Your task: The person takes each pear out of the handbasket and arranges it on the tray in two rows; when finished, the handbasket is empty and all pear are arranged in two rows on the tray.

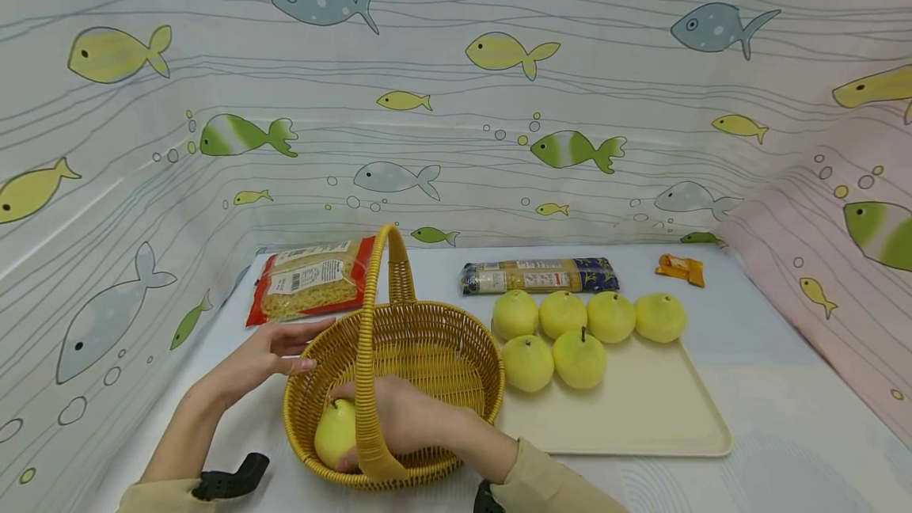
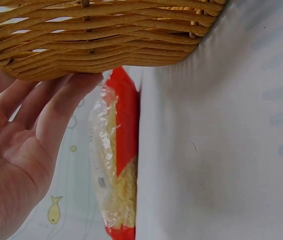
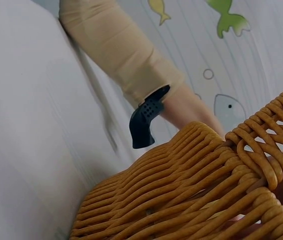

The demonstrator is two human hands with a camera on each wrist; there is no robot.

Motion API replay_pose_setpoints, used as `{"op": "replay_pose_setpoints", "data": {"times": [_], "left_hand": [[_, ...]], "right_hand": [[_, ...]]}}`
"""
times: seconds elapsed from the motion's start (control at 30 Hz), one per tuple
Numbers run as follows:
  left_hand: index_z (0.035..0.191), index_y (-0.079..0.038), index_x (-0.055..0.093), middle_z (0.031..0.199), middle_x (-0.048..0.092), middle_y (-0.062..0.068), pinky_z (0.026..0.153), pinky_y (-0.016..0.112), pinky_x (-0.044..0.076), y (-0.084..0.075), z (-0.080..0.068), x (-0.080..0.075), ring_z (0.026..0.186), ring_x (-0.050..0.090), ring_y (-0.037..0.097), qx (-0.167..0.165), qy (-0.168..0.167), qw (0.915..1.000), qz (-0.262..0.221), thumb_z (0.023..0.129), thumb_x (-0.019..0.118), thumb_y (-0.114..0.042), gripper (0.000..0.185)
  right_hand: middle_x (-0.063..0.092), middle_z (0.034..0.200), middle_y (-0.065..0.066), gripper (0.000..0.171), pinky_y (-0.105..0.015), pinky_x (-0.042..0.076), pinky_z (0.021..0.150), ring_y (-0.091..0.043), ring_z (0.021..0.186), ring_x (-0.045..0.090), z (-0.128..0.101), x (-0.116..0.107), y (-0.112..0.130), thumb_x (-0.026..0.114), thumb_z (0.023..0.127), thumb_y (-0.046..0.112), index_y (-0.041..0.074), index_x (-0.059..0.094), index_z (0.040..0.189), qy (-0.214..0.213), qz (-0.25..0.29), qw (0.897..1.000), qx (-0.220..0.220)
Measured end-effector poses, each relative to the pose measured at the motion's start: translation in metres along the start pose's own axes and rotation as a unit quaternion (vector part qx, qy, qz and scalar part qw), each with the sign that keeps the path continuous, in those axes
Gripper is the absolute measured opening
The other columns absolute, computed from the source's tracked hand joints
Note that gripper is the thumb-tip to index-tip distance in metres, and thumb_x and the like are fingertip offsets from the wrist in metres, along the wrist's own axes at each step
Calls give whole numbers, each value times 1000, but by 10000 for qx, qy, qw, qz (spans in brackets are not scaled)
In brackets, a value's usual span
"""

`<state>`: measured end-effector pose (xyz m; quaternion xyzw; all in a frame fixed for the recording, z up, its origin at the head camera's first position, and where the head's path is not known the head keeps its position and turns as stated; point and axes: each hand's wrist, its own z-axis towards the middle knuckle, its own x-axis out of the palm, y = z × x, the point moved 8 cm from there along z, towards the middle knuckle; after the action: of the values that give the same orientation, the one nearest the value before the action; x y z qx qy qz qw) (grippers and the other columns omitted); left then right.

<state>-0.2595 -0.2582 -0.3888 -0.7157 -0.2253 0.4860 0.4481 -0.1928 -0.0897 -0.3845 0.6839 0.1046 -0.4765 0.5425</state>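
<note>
The right hand reaches under the arched handle into a wicker basket and grips a yellow-green pear low at its near left side. Fingers lie over the pear's top and the thumb is near its underside. On the basket's left, the left hand touches the rim with fairly straight fingers. From the left wrist view, that hand has its palm showing and fingertips against the wicker wall. Only basket wicker and the left sleeve show clearly in the right wrist view.
Right of the basket, a cream tray bears several pears in two rows. Behind stand a red-edged pasta bag, a blue-ended pasta pack and a small orange packet. Fish-patterned sheeting surrounds the table.
</note>
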Motion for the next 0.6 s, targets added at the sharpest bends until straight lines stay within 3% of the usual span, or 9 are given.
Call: {"op": "replay_pose_setpoints", "data": {"times": [0.4, 0.6], "left_hand": [[151, -4, 44, 149, 48, 22, 100, 62, 44, 2, 1, -1, 134, 49, 43, -39, -36, 10000, 13, 90, 70, -19, 68], [151, -4, 43, 149, 47, 23, 100, 61, 45, 2, 1, 0, 134, 49, 44, -20, -9, 10000, -10, 90, 70, -19, 68]], "right_hand": [[68, 118, 7, 72, -11, 43, 86, 6, 102, 57, -1, 2, 0, 79, 83, 41, 9, 53, 142, 55, -135, 9999, -70], [68, 112, 8, 71, -10, 43, 82, 6, 95, 56, -2, 2, 0, 80, 83, 41, 10, 55, 141, 50, -141, 9999, -64]]}}
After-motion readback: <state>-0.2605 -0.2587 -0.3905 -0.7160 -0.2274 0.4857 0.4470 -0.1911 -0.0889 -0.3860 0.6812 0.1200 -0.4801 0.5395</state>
